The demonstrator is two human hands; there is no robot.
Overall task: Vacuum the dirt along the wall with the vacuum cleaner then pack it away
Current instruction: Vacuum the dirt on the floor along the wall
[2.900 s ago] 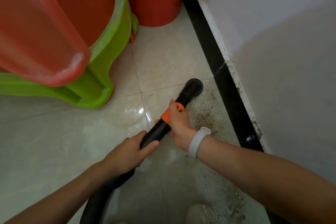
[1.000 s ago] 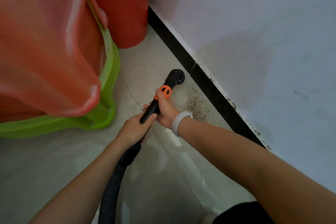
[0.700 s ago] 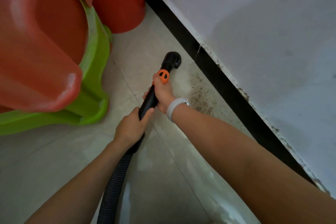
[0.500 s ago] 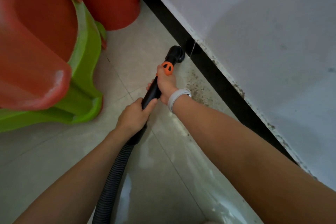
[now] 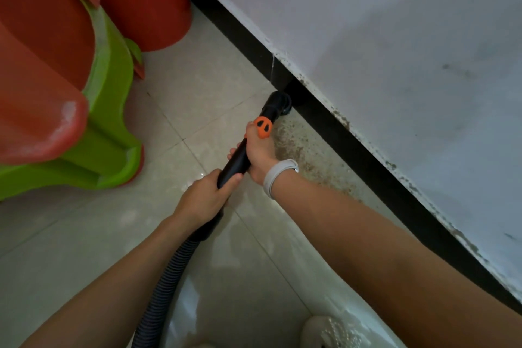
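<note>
Vacuum tube [image 5: 236,159], black and rigid, runs diagonally up the floor [image 5: 197,93] toward the wall [image 5: 395,37]. Its nozzle [image 5: 278,103] is at the black skirting [image 5: 353,147], at the far end of the dirt [image 5: 305,155]; I cannot tell whether it touches floor or skirting. An orange collar [image 5: 263,128] sits just behind the nozzle. My right hand [image 5: 258,154] grips the tube right below the collar, fingers curled round it, with a white wristband [image 5: 275,176] at the wrist. My left hand [image 5: 204,198] grips the tube lower down, just above where the ribbed hose [image 5: 166,277] begins; the hose trails back toward me and out of view at the bottom edge. Brown specks of dirt lie in a band along the skirting, from the nozzle back under my right forearm. At left stands a green stool [image 5: 110,127] with an orange tub [image 5: 36,65] on it, and an orange bucket [image 5: 147,0] stands behind, near the wall.
</note>
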